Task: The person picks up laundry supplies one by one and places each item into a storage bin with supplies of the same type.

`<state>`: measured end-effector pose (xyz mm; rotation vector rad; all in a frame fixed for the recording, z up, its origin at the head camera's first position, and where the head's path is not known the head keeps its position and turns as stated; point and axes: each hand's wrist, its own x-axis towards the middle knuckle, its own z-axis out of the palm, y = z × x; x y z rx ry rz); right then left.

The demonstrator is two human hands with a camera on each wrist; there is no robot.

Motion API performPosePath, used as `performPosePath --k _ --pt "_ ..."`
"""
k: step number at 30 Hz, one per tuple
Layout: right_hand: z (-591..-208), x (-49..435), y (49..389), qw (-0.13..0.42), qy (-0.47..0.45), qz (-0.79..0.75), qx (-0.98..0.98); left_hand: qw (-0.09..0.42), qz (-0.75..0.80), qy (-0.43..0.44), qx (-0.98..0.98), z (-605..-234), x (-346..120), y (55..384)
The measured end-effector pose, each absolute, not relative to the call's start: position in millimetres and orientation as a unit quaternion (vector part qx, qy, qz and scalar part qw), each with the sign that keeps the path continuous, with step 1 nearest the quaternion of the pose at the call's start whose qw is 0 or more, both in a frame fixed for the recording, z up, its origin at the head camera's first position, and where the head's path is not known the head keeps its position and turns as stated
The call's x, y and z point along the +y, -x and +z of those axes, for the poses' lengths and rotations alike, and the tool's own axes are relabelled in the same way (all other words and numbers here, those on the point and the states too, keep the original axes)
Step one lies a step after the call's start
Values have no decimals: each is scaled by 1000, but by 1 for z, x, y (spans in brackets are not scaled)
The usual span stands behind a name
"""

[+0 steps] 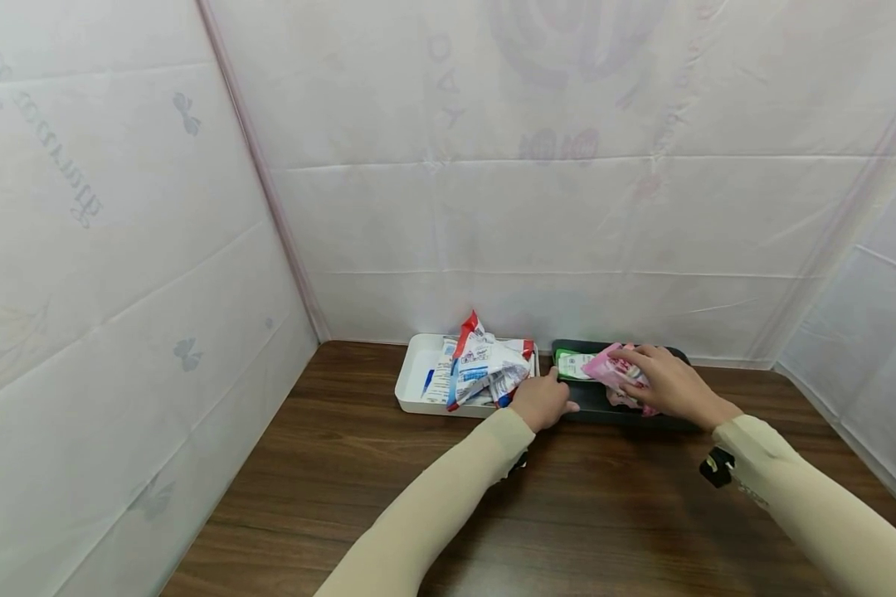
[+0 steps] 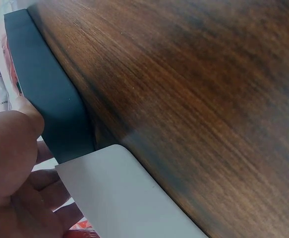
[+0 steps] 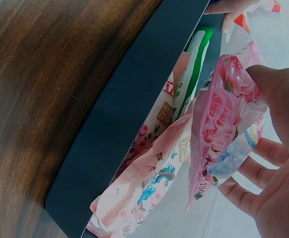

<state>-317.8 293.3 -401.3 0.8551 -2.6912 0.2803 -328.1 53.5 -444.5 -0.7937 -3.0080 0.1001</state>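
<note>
My right hand (image 1: 668,381) pinches a pink rose-printed plastic packet (image 3: 223,114), held tilted above the dark tray (image 1: 590,400). Inside that tray lie a green-and-white packet (image 1: 573,365) and a pale pink printed packet (image 3: 154,178). My left hand (image 1: 543,401) is where the dark tray meets the white tray (image 1: 411,377). Its thumb lies at the dark tray's rim, and its curled fingers (image 2: 50,186) reach over the adjoining ends, partly hidden. Red, white and blue packets (image 1: 489,365) are heaped in the white tray beside this hand.
Both trays stand end to end on a dark wooden table (image 1: 328,489), close to a white sheet wall (image 1: 448,224). More white sheeting hangs at the left and right. A blue item (image 1: 427,381) and a printed white packet (image 1: 442,377) lie in the white tray's left part.
</note>
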Motion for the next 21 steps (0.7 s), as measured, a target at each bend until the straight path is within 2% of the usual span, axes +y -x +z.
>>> performPosePath --k 21 --pt "-406 290 331 140 -290 99 -942 13 34 255 -966 -441 53 324"
